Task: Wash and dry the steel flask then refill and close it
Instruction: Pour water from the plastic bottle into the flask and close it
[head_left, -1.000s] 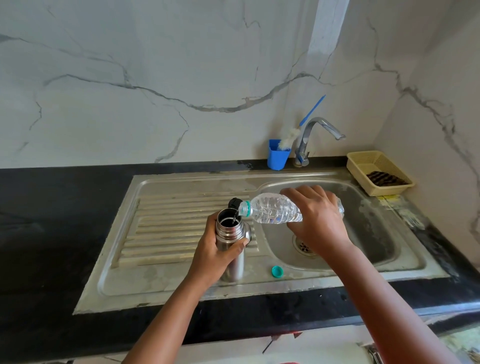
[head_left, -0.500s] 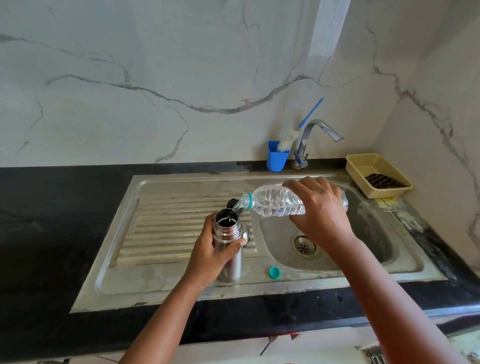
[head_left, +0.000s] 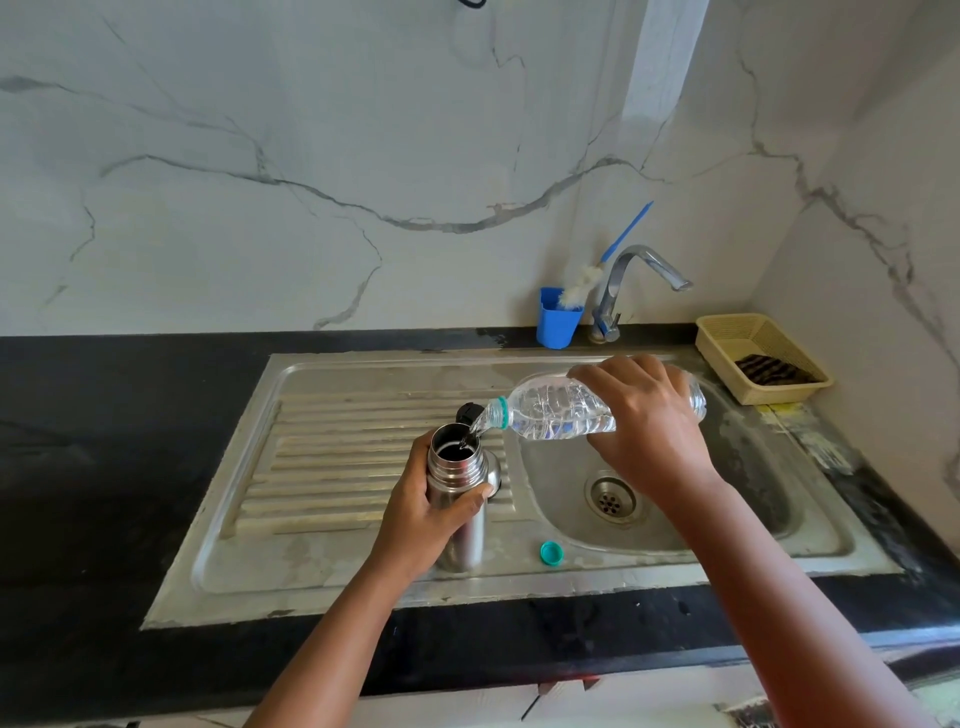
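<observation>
The steel flask (head_left: 457, 467) stands upright and uncapped on the steel drainboard (head_left: 332, 447). My left hand (head_left: 421, 514) grips its body just below the threaded neck. My right hand (head_left: 649, 431) holds a clear plastic water bottle (head_left: 556, 410) tipped almost flat, its mouth over the flask's opening, and a thin stream of water runs into the flask. A black flask lid (head_left: 469, 412) lies on the drainboard just behind the flask, partly hidden by the bottle's neck. The bottle's teal cap (head_left: 551, 552) lies on the sink's front ledge.
The sink basin (head_left: 649, 514) with its drain is on the right, under my right arm. A tap (head_left: 631, 286) and a blue cup (head_left: 556, 325) holding a bottle brush stand at the back. A yellow basket (head_left: 763, 358) with a dark cloth sits at the far right. Black counter surrounds the sink.
My right hand has lifted the bottle's base slightly, so it lies a bit flatter while water keeps pouring. My left hand and the flask have stayed in place.
</observation>
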